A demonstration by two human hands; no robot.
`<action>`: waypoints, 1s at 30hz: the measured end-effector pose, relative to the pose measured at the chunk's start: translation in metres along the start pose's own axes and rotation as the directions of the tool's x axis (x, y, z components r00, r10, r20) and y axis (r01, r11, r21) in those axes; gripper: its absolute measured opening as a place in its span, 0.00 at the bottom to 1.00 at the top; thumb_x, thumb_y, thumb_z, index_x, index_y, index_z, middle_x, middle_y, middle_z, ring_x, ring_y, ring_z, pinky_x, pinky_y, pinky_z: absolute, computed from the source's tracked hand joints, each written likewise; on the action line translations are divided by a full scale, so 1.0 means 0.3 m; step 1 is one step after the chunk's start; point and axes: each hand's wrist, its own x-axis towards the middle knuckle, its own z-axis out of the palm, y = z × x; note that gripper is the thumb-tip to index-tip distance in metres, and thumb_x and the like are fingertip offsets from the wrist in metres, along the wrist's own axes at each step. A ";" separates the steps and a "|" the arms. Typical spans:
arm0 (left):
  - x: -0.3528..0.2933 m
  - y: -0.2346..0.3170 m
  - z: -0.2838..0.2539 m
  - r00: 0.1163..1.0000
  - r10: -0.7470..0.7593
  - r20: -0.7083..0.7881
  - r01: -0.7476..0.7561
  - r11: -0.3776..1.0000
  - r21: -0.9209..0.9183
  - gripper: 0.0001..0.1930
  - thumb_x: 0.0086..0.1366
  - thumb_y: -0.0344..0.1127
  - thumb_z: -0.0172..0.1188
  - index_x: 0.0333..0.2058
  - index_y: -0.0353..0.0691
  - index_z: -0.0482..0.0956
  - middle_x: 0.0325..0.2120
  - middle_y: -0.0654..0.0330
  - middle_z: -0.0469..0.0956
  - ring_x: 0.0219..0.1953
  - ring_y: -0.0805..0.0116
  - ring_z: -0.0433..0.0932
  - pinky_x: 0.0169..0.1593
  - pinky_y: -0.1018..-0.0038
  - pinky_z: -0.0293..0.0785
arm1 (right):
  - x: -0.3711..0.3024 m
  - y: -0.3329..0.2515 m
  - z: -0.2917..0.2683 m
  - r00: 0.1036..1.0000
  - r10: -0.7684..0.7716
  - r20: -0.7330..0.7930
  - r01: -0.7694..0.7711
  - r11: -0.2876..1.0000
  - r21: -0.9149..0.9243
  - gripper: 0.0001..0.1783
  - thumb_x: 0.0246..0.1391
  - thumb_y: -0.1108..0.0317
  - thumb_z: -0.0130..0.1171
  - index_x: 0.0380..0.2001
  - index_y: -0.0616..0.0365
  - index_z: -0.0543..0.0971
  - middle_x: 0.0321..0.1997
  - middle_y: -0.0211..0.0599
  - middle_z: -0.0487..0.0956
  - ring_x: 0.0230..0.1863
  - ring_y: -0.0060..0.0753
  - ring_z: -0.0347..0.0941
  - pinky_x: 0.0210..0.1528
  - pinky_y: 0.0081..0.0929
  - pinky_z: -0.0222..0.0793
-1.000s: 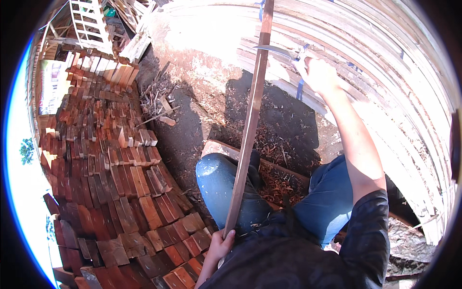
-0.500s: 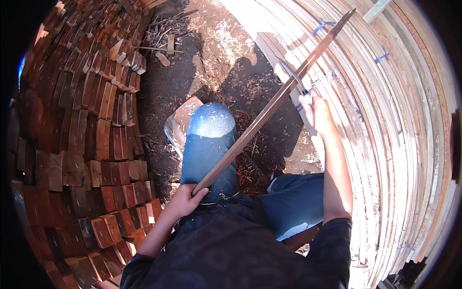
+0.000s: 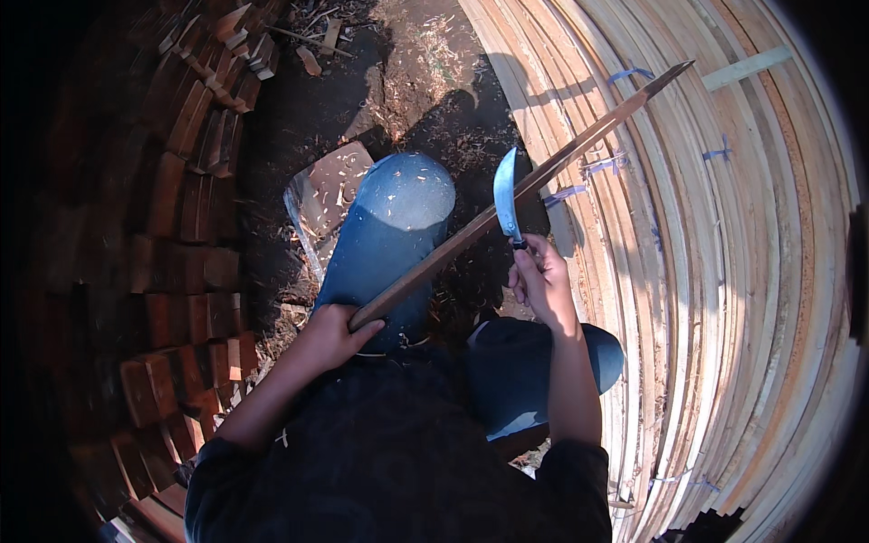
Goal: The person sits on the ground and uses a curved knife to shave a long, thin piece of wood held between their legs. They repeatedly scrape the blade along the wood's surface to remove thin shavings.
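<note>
A long, narrow brown wooden stake with a pointed far end slants from near my lap up to the right, passing over my raised knee. My left hand is closed around its near end. In my right hand is a knife with a curved, bluish blade and a dark handle, mostly hidden by the fingers. The blade points away from me, beside the stake and seemingly overlapping its edge; whether they touch I cannot tell.
Stacked reddish-brown wood blocks rise on the left. Long pale planks, tied with blue strips, lie piled on the right under the stake's far end. A flat brown slab with shavings rests on the dirt ground beyond my knee.
My right hand has drawn the knife back toward me along the stake, and the blade now shows its broad side. The stake's far end has swung slightly lower and right.
</note>
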 end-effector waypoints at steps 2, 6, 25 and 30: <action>-0.005 0.007 0.001 1.000 -0.007 -0.013 0.007 1.000 -0.008 0.21 0.58 0.48 0.61 0.29 0.30 0.79 0.22 0.42 0.76 0.29 0.45 0.78 0.34 0.61 0.72 | 0.034 -0.012 -0.052 0.981 0.037 -0.189 -0.017 0.994 0.109 0.12 0.64 0.61 0.47 0.41 0.58 0.72 0.17 0.30 0.72 0.11 0.14 0.63 0.10 0.13 0.54; -0.004 0.014 -0.007 1.000 -0.015 -0.014 0.015 1.000 -0.012 0.20 0.57 0.48 0.62 0.29 0.31 0.80 0.22 0.43 0.76 0.29 0.46 0.78 0.34 0.61 0.73 | 0.005 -0.009 -0.038 0.976 0.159 0.148 -0.148 0.986 -0.082 0.15 0.64 0.61 0.45 0.43 0.62 0.72 0.18 0.33 0.74 0.11 0.16 0.63 0.11 0.14 0.55; 0.009 0.004 0.006 1.000 -0.025 -0.009 0.025 1.000 -0.007 0.18 0.55 0.46 0.64 0.28 0.32 0.80 0.24 0.43 0.77 0.31 0.45 0.77 0.37 0.59 0.73 | -0.053 0.063 0.028 0.989 -0.007 -0.145 0.012 0.999 0.032 0.07 0.61 0.68 0.51 0.39 0.60 0.69 0.19 0.38 0.75 0.10 0.14 0.60 0.11 0.13 0.53; 0.005 0.008 0.000 0.999 -0.007 -0.037 0.007 1.000 0.015 0.18 0.54 0.45 0.64 0.28 0.31 0.80 0.24 0.44 0.77 0.31 0.45 0.77 0.37 0.59 0.73 | -0.060 0.033 -0.046 0.997 0.074 0.005 -0.074 0.995 -0.068 0.10 0.60 0.68 0.54 0.40 0.62 0.70 0.18 0.35 0.74 0.12 0.14 0.62 0.14 0.14 0.55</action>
